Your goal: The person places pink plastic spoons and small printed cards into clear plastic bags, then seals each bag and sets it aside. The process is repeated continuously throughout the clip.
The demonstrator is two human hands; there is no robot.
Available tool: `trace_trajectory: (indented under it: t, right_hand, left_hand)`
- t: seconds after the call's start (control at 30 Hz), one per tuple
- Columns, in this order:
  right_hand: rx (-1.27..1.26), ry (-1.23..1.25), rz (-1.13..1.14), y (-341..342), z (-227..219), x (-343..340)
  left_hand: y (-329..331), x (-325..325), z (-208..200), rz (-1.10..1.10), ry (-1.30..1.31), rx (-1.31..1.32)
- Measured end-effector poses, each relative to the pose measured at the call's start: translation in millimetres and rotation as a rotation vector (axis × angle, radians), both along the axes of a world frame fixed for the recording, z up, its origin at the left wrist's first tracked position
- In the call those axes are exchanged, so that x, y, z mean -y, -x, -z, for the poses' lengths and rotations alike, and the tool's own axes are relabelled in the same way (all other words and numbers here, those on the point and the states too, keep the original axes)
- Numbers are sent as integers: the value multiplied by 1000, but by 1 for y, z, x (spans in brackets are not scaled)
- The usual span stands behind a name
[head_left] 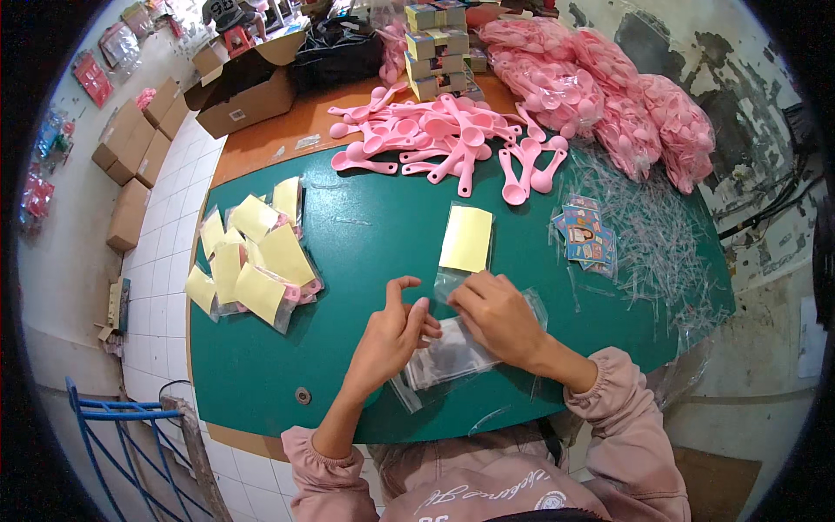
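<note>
- The clear bag with a yellow card (pixel 466 239) lies flat on the green tabletop (pixel 365 270) ahead of you, its lower end reaching your right fingertips.
- Your right hand (pixel 493 315) is bent over that end, fingers drawn together and pointing down (whether they pinch the plastic, you cannot tell from this angle).
- Your left hand (pixel 396 335) is unclosed with nothing visible in it, the index finger raised and crooked, near the stack of clear bags (pixel 445 355).
- That stack lies nearest you, partly under your right hand and wrist.
- To your left you have a loose pile of yellow-card packets (pixel 280 257), pink pieces showing through some of them.
- Beyond the bag is a heap of pink measuring spoons (pixel 435 130).
- To your right, small printed cards (pixel 584 233) overlap beside a tangle of clear plastic strips (pixel 665 239).
- Farther off, you have bulging bags of pink spoons (pixel 600 91) at the right, bundled card stacks (pixel 437 52) at the back, and an open cardboard box (pixel 252 103) at the left.
</note>
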State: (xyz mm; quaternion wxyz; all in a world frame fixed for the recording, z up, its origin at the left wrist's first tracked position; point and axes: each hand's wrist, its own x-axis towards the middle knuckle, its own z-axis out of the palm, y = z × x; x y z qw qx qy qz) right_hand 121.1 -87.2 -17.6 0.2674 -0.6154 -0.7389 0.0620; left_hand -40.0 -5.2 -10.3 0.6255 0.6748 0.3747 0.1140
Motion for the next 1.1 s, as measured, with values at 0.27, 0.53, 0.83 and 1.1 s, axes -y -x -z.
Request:
trace_trajectory:
  t: [0.27,0.53,0.83,1.1]
  right_hand:
    - [-47,65,-91,-3,-27,15]
    - [-126,123,34,-3,-22,11]
    - [219,-64,5,7,-20,12]
    - [356,-108,-143,8,-26,11]
  left_hand:
    - [-4,-3,16,88,425,291]
    - [-7,1,17,143,411,305]
    - [-5,4,11,4,793,439]
    - [-6,7,15,-23,605,393]
